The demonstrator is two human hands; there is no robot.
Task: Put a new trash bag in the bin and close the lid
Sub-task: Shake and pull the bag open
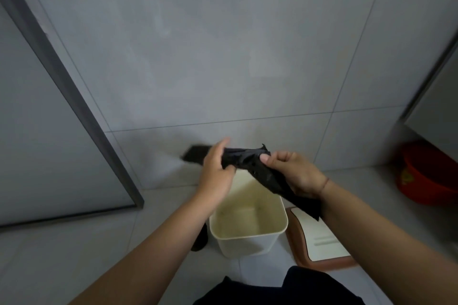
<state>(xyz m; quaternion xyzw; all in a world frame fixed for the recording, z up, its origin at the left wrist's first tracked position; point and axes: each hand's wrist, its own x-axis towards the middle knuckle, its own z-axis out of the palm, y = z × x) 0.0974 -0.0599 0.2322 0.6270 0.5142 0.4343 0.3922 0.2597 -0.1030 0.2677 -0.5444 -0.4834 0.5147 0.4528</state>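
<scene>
A folded black trash bag (250,162) is stretched between both my hands above the bin. My left hand (215,168) grips its left part, and a blurred end of the bag sticks out to the left. My right hand (290,171) pinches the bag near the middle, and the rest hangs down past my right wrist. Below stands a cream, rectangular bin (247,240), open and with nothing inside. Its lid (319,238), white with a brown rim, lies flat on the floor to the bin's right.
A grey tiled wall (223,57) rises behind the bin. A grey-framed door (49,131) stands at the left. A red basin (431,173) sits under a cabinet at the right. A small dark object (199,240) is on the floor left of the bin.
</scene>
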